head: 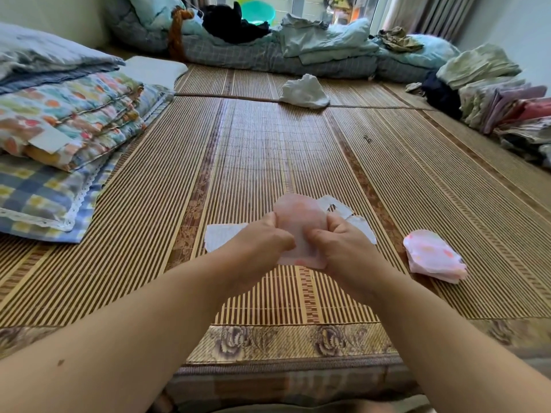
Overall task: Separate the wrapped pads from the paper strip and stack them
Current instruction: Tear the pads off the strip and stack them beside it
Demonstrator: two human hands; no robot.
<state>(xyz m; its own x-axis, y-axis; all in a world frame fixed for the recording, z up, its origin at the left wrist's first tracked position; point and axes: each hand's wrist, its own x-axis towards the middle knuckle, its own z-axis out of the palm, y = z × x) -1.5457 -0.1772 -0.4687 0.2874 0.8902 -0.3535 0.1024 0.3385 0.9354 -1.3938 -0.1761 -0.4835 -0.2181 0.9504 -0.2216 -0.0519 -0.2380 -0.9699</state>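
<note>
wrapped pad (pixel 298 222), pale pink with a faint orange-pink print, is held just above the bamboo mat (pixel 268 144), close to the mat's front edge and about midway across its width. the left hand (pixel 262 242) grips the pad's left edge, thumb on the near face and fingers curled behind. the right hand (pixel 343 245) grips the pad's right edge the same way. both grips are narrow and closed on the pad, and the two thumbs lie close together on its lower half. it cannot be told whether the pad is attached to the paper.

the paper strip (pixel 222 236), white with ragged edges, lies flat on the mat under the held pad, near the mat's front edge. one end shows on the left side of the mat's centre line. further torn pieces show on the right side. it cannot be told whether these parts join beneath the hands.

the stack of wrapped pads (pixel 432 257), in the same pink wrapping, rests on the mat near its front edge and right of its centre line, with the layers slightly fanned.

a crumpled white cloth (pixel 305 90) lies on the mat toward its far end. folded floral quilts (pixel 74 114) and a checked pillow (pixel 38 201) overlap the mat's left edge. folded clothes (pixel 492 90) are piled along the mat's right edge. heaped blue-grey bedding (pixel 298 52) runs along the mat's far end.
</note>
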